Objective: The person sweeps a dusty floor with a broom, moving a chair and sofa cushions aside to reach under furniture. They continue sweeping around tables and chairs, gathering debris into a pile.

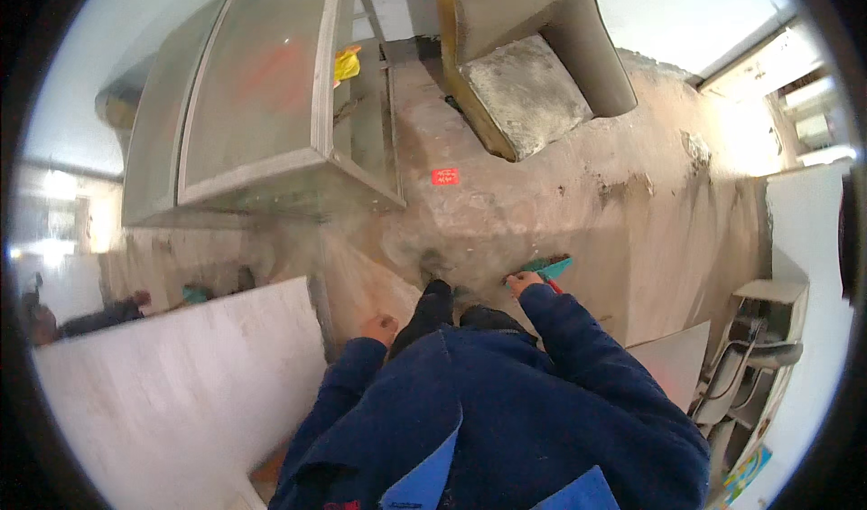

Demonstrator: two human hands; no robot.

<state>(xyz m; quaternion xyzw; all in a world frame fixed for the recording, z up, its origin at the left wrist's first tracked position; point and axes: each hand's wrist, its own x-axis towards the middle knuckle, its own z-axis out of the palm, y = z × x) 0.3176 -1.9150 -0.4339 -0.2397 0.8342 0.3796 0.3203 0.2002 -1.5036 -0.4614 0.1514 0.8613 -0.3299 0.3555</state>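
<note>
My right hand (522, 282) is in front of my body, its fingers closed at the near edge of a teal dustpan (558, 269). Dark matter shows along the dustpan's far side, and a red piece (554, 286) sticks out beside my wrist; the grip itself is partly hidden. On the other side of my legs, my left hand (382, 328) hangs low with its fingers curled in, and nothing shows in it. Both hands are above the dusty, stained floor (506, 207), near my dark trousers and shoes.
A glass-sided cabinet frame (321, 140) stands ahead left, with a yellow bag (347, 64) inside. Straight ahead is a worn armchair (528, 94). A small red card (445, 177) lies on the floor. A white panel (181, 374) is at my left; a chair (736, 374) stands right.
</note>
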